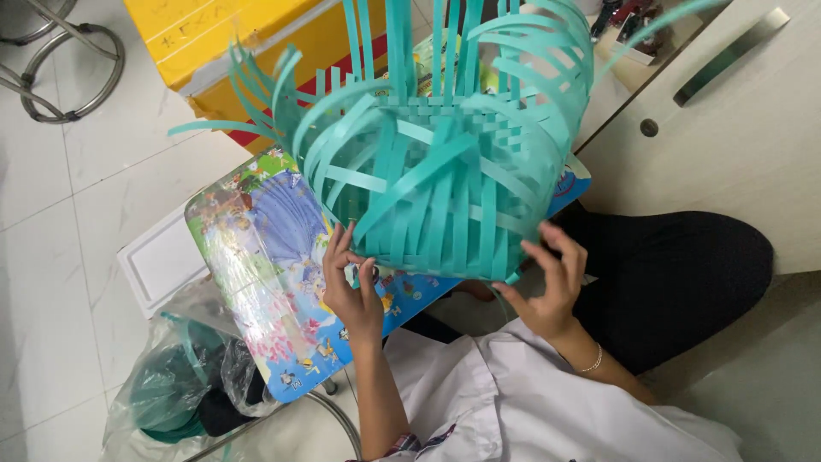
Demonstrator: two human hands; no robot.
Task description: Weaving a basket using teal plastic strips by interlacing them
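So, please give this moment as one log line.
left hand: grips basket rim | right hand: grips rim | basket: over small table

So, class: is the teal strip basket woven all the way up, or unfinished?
Unfinished: the teal strip basket has loose strip ends sticking out unwoven beyond the woven part.

White tiled floor (60, 257) at nine o'clock; metal stool legs (64, 64) at ten; pale cabinet (744, 145) with dark handle (731, 56) at two.
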